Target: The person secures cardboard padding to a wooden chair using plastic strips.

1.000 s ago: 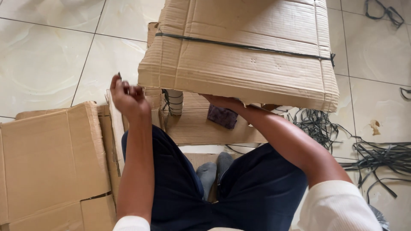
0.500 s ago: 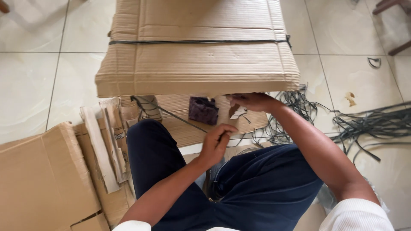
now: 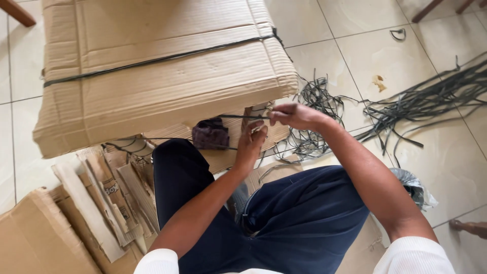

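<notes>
Down at the person's lap, dark blue trousers (image 3: 284, 213) fill the near ground, with torn cardboard scraps (image 3: 109, 195) fanned out on the tiles beside the left knee. Just past the knees the left hand (image 3: 252, 144) is curled shut on a thin black strap (image 3: 238, 117), and the right hand (image 3: 294, 115) pinches the same strap's end between closed fingertips, the two hands almost touching. The strap runs taut from them toward a small dark purple cloth (image 3: 210, 134) lying under the edge of a big cardboard bundle (image 3: 152, 81). That bundle sits beyond the hands, already girdled by another black strap across its top. Farther right, a tangle of loose black straps (image 3: 406, 104) sprawls over the pale floor tiles (image 3: 416, 50).
</notes>
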